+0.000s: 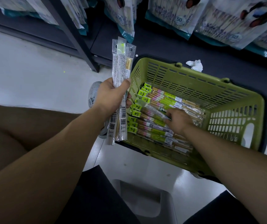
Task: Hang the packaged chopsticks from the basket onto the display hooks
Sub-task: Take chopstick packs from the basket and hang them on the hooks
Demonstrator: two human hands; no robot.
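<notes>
Nearest, the left hand (113, 96) grips a bundle of held packs (120, 62) upright, hang-holes uppermost, just left of the basket (258, 104). The right hand (178, 120) is inside the basket, fingers laid on the loose packs (158, 101); whether they pinch one cannot be told. These packs lie flat, long axis left to right, green header ends toward the left hand. Farther off, bagged goods (178, 18) hang on the shelving; the hooks are not visible.

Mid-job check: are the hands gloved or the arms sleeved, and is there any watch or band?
No gloves on the left hand or right hand. The forearms are uncovered to the frame edge, with no sleeves, watch or bands showing.
</notes>
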